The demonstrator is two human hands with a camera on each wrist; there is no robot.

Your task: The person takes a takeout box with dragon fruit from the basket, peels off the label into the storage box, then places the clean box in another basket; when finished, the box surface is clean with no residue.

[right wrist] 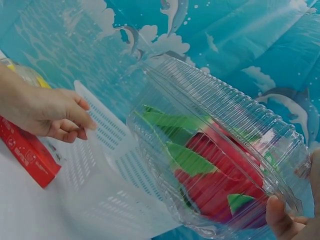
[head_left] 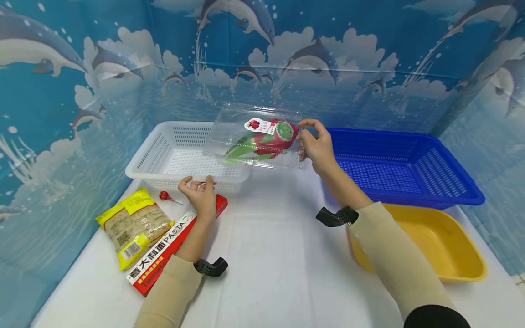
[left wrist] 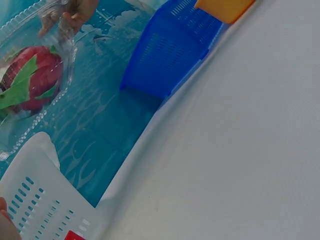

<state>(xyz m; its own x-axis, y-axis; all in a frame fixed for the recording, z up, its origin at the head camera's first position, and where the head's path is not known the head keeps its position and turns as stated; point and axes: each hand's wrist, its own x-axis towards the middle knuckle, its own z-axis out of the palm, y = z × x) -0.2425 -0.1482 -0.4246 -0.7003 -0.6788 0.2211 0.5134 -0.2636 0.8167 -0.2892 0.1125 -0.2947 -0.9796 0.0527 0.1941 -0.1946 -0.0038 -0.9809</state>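
In the head view my right hand (head_left: 317, 145) grips one end of a clear plastic clamshell box (head_left: 219, 141), lifted above the table near the white basket. Inside lies a red dragon fruit (head_left: 268, 143) with green leaf tips and a printed label. Thumb and fingers of that hand pinch the box's edge in the right wrist view. My left hand (head_left: 199, 198) pinches the near rim of the white plastic basket (head_left: 141, 171), its fingertips over the edge in the right wrist view (right wrist: 70, 117). Part of the basket's inside shows through the box.
Below the left arm lie a red pasta box (head_left: 164, 253), a yellow-edged bag of grain (head_left: 135, 223) and a red lollipop (head_left: 165, 196). At right stand a blue basket (head_left: 443, 180) and a yellow basin (head_left: 443, 241). A dolphin-print curtain (head_left: 348, 59) hangs behind.
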